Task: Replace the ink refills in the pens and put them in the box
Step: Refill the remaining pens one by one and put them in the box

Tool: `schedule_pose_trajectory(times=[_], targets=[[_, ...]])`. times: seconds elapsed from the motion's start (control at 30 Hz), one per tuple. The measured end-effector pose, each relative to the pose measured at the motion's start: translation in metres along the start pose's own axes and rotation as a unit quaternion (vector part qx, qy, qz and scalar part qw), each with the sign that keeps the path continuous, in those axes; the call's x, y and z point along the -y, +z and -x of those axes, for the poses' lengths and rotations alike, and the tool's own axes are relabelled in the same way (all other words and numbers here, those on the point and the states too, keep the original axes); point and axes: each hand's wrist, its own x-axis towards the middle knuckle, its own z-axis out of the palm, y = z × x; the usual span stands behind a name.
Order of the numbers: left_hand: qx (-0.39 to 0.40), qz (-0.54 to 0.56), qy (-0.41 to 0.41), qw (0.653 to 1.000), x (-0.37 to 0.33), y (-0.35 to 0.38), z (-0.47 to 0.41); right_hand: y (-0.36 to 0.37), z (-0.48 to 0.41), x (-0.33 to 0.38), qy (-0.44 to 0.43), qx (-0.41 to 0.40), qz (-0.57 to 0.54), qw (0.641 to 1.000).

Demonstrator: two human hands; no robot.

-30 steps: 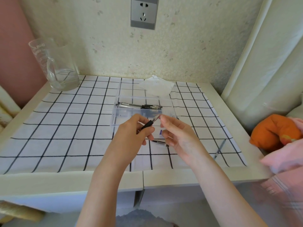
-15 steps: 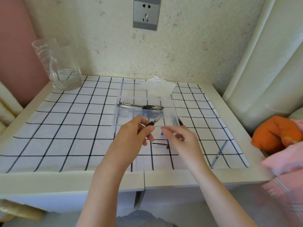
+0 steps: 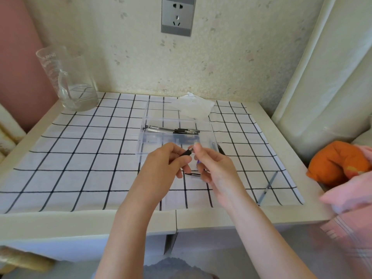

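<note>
My left hand (image 3: 165,164) grips a black pen (image 3: 187,152) over the checked cloth, just in front of the clear plastic box (image 3: 177,137). My right hand (image 3: 213,168) pinches the pen's front end with thumb and forefinger. A few finished pens (image 3: 171,130) lie along the back of the box. A small black pen part (image 3: 192,174) lies on the cloth under my hands. Another dark pen piece (image 3: 221,149) shows beside the box's right side.
A glass jug (image 3: 69,79) stands at the back left corner. A crumpled white tissue (image 3: 194,106) lies behind the box. A clear pen barrel or refill (image 3: 267,187) lies on the cloth at the right. An orange cushion (image 3: 338,163) sits off the table's right edge.
My right hand dropped toward the cloth half a second ago and has come back up to the pen's tip. My left hand has kept hold of the pen.
</note>
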Motion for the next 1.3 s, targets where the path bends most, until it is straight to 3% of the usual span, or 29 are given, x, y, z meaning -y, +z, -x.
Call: schedule_pose_trajectory(times=[0.07,0.17,0.3,0.4,0.5,0.57,0.73,1.0,1.2,1.3], targets=[[-0.014,0.003,0.001,1.000,0.001,-0.003,0.000,-0.011,-0.001,-0.004,-0.050,-0.027,0.092,0.994],[-0.020,0.002,-0.005,1.000,0.003,-0.006,0.000,-0.028,-0.004,-0.016,-0.148,-0.038,0.318,0.936],[-0.009,-0.001,-0.012,1.000,0.002,-0.003,-0.001,-0.031,-0.006,-0.034,-0.153,-0.014,0.461,0.874],[-0.007,0.002,-0.015,1.000,0.002,-0.003,0.000,-0.029,-0.006,-0.033,-0.166,-0.019,0.430,0.887],[-0.001,-0.010,-0.014,1.000,0.002,-0.005,0.000,-0.028,-0.004,-0.013,-0.136,0.004,0.239,0.961],[0.000,-0.015,-0.014,1.000,0.002,-0.006,0.000,-0.029,-0.003,0.002,-0.151,0.011,0.131,0.980],[0.003,-0.021,-0.017,1.000,0.001,-0.005,-0.001,-0.031,-0.008,0.015,-0.212,0.013,0.137,0.967],[0.007,-0.010,-0.017,1.000,0.000,-0.005,0.001,-0.020,-0.007,0.020,-0.230,-0.007,0.117,0.966],[0.014,-0.010,-0.015,1.000,-0.001,-0.004,0.001,-0.014,-0.005,0.019,-0.234,0.033,0.163,0.958],[0.011,-0.006,-0.015,1.000,0.000,-0.004,0.002,-0.022,-0.007,0.022,-0.239,-0.003,0.144,0.960]])
